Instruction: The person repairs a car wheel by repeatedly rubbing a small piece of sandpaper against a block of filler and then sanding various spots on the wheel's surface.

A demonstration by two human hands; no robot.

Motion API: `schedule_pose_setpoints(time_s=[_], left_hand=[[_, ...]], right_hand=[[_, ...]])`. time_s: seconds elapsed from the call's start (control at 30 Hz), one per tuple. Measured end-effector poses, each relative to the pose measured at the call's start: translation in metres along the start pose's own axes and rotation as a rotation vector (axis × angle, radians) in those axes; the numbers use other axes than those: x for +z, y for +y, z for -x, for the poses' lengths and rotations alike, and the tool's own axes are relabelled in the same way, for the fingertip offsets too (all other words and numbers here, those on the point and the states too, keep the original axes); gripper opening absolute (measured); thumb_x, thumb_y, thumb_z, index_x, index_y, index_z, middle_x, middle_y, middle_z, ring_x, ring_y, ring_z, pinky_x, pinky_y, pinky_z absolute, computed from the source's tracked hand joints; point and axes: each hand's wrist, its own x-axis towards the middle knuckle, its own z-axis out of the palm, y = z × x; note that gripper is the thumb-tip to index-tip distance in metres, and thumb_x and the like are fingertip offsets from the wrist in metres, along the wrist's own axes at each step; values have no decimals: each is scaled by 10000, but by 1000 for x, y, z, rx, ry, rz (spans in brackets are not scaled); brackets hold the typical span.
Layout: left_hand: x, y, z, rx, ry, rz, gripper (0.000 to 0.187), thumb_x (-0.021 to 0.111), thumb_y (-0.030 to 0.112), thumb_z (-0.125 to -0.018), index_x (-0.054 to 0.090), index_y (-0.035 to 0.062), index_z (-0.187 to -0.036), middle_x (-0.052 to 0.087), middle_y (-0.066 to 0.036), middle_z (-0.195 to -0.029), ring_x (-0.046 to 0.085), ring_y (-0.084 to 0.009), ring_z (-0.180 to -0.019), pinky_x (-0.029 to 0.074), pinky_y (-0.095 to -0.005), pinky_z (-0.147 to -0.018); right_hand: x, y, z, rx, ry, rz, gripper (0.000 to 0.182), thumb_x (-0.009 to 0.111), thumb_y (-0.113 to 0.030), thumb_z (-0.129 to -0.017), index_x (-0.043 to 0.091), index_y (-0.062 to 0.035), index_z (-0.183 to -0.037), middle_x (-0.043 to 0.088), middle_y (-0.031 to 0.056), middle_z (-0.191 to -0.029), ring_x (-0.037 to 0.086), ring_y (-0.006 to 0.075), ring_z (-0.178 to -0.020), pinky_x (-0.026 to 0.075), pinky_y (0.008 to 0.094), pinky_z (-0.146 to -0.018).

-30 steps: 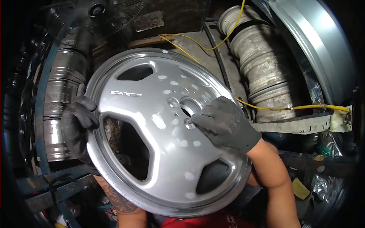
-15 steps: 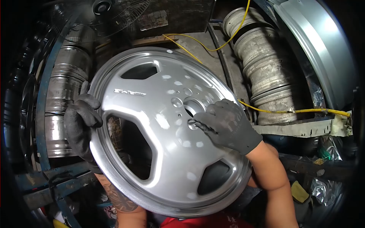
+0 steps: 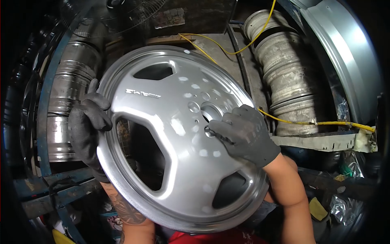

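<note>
A large silver-grey wheel rim (image 3: 191, 175) is held tilted in front of me, its face towards me. Pale dull patches dot the face around the centre bore, and raised lettering marks its upper left. My left hand (image 3: 87, 122), in a dark grey glove, is wrapped round the rim's left edge; part of it is behind the rim. My right hand (image 3: 245, 134), gloved the same way, is closed with its fingertips at a lug hole (image 3: 209, 131) just below the centre bore. A small dark thing may be pinched there, too hidden to name.
Stacked wheel rims stand in racks at the left (image 3: 71, 97) and right (image 3: 288, 69). A yellow hose (image 3: 296, 121) runs across the right side. At upper left is a fan (image 3: 115, 5); a large silver rim (image 3: 345, 49) stands at far right. Crumpled foil (image 3: 345, 209) lies lower right.
The whole view has shifted slightly, with the rim and background a little further right. My right fingertips stay at the same lug hole, and my left hand keeps its grip on the edge.
</note>
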Motion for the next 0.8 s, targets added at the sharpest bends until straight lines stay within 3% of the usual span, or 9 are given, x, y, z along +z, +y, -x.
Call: schedule_pose_setpoints(time_s=[0.17, 0.23, 0.37, 0.47, 0.53, 0.57, 0.67, 0.7, 0.8], left_hand=[[-1, 4, -4, -1, -6, -66, 384, 358, 298, -1097, 453, 134, -763, 470, -25, -694, 535, -198, -843, 321, -542, -1224], [2, 2, -1, -60, 51, 64, 343, 412, 263, -1077, 439, 134, -760, 470, -26, -690, 534, -197, -838, 332, -534, -1214], [-4, -3, 0, 16, -4, 16, 281, 501, 231, -1032, 456, 131, -773, 467, -22, -702, 528, -192, -818, 334, -540, -1216], [-7, -6, -1, 97, -100, -30, 263, 528, 220, -1012, 455, 133, -774, 465, -17, -714, 524, -189, -800, 338, -545, -1217], [-3, -2, 2, 26, -25, 37, 180, 553, 183, -986, 472, 117, -840, 459, -9, -751, 522, -187, -823, 317, -565, -1226], [-14, -9, -6, 76, -122, 23, 132, 564, 185, -986, 522, 87, -909, 459, -6, -769, 520, -183, -825, 311, -571, -1228], [-14, -16, 4, 158, -107, 43, 195, 611, 223, -996, 601, 40, -1062, 448, 1, -797, 515, -159, -817, 320, -575, -1222], [-10, -21, 9, 123, -48, 147, 181, 607, 226, -1005, 599, 48, -1033, 447, 0, -798, 515, -156, -816, 330, -570, -1217], [-22, -23, 1, 243, -192, 101, 204, 581, 177, -1036, 501, 109, -861, 440, -7, -797, 513, -150, -823, 385, -533, -1184]], right_hand=[[-1, 2, 1, 25, 8, -22, 191, 805, -160, -783, 769, -167, -970, 637, 30, -758, 616, 246, -693, 477, 394, -659], [3, 2, 2, 19, 15, -11, 202, 810, -167, -773, 770, -173, -972, 635, 26, -754, 616, 248, -693, 477, 396, -665], [1, 1, 6, 61, -28, 4, 206, 817, -181, -763, 767, -184, -962, 631, 17, -739, 612, 245, -687, 477, 392, -669], [5, 3, -1, -39, 34, 66, 195, 813, -175, -763, 761, -181, -951, 637, 12, -744, 615, 239, -693, 479, 391, -664], [-2, 3, 5, 13, -10, 51, 175, 806, -171, -773, 756, -178, -940, 645, 11, -762, 620, 235, -708, 482, 386, -674], [-3, 2, 4, 33, -29, 38, 165, 802, -170, -777, 753, -176, -935, 648, 11, -771, 622, 233, -716, 484, 384, -679], [5, 3, -2, -22, 4, 32, 158, 798, -174, -779, 750, -173, -930, 657, 17, -794, 631, 233, -739, 490, 382, -697], [2, 4, 1, -10, -7, 44, 154, 796, -175, -783, 750, -173, -930, 658, 18, -795, 633, 232, -743, 490, 382, -701], [3, 2, -2, -5, 6, 54, 145, 790, -179, -794, 749, -172, -933, 659, 20, -797, 637, 232, -756, 492, 386, -709]])
